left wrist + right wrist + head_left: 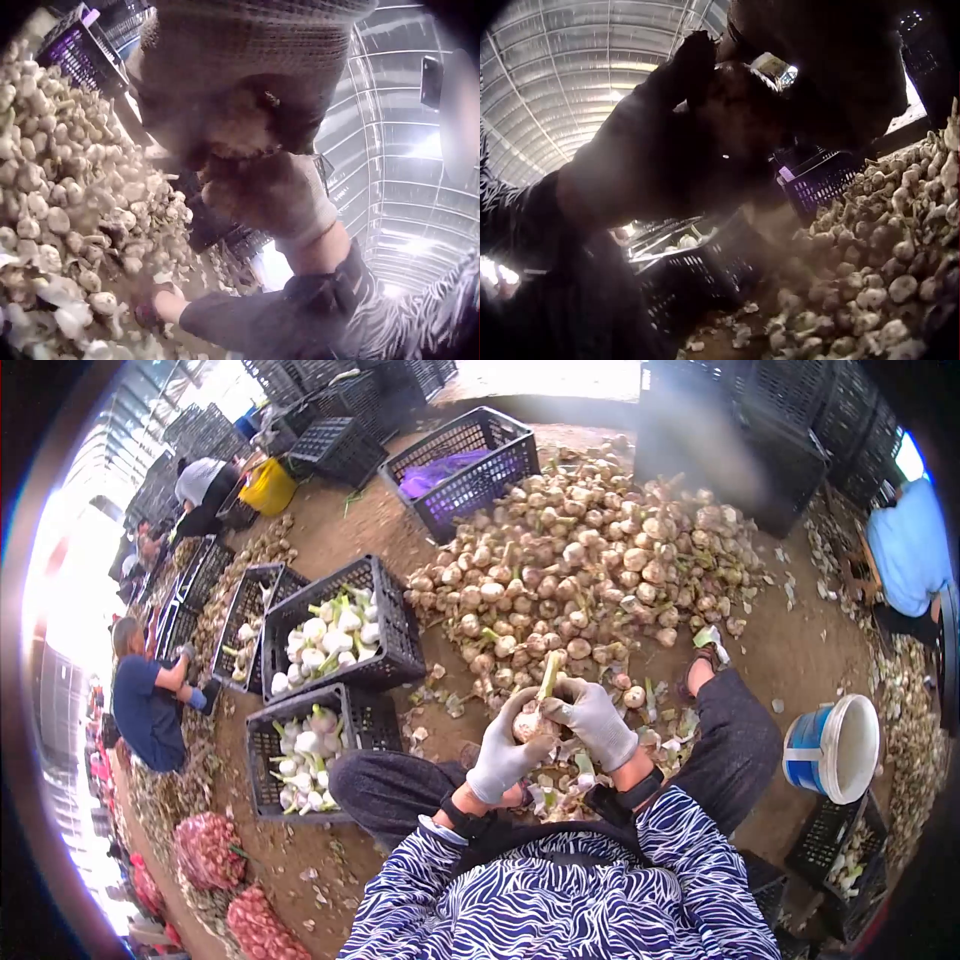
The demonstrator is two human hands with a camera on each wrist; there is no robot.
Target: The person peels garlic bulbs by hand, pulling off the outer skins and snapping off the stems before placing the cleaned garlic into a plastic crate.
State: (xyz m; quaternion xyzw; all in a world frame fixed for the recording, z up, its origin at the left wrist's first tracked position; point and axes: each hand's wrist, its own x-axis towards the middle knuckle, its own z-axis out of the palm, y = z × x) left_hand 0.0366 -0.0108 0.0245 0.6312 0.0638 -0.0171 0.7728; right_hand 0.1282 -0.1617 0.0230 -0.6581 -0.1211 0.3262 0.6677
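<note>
Both hands wear pale grey gloves and meet in front of the body in the head view. The left hand [507, 753] curls its fingers round a garlic bulb [532, 726], whose green-white stem [551, 672] points up and away. At the bulb's right side, the right hand [596, 724] pinches near the base of the stem with thumb and fingers. In the left wrist view the gloves [247, 67] cover most of the bulb. The right wrist view shows the hands dark, with the bulb hard to make out.
Beyond the hands lies a heap of unpeeled garlic [600, 560]. Crates of cleaned white garlic [400, 650] stand on the left, and a white-and-blue bucket [803, 750] on the right. A crate with purple net [470, 500] stands behind. Other people [150, 705] sit at the sides.
</note>
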